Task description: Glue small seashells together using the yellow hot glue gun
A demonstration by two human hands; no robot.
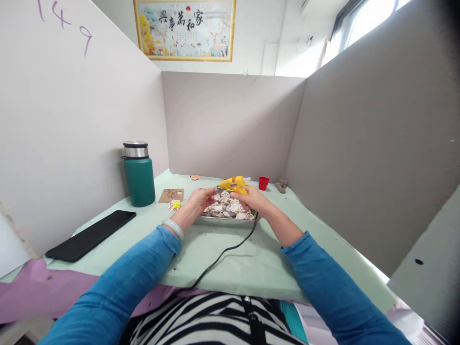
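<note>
My right hand (252, 199) is wrapped round the handle of a yellow hot glue gun (232, 183), with a pale glue stick showing at its back end. The gun's nozzle points left, towards my left hand (201, 199). There the thumb and fingertips are pinched together close to the nozzle; what they hold is too small to make out. Below both hands is a shallow metal tray (226, 222) filled with seashells (227, 207). A yellow and white shell piece (176, 205) lies on the table beside my left wrist.
A black cord (223, 252) runs from the glue gun over the green tablecloth (251, 268) to the front edge. At left stand a green bottle (139, 179) and a black phone-like slab (91, 235). A brown card (171, 195), orange piece (195, 178), red cup (263, 182) and driftwood-like lump (281, 186) lie further back. Partitions enclose three sides.
</note>
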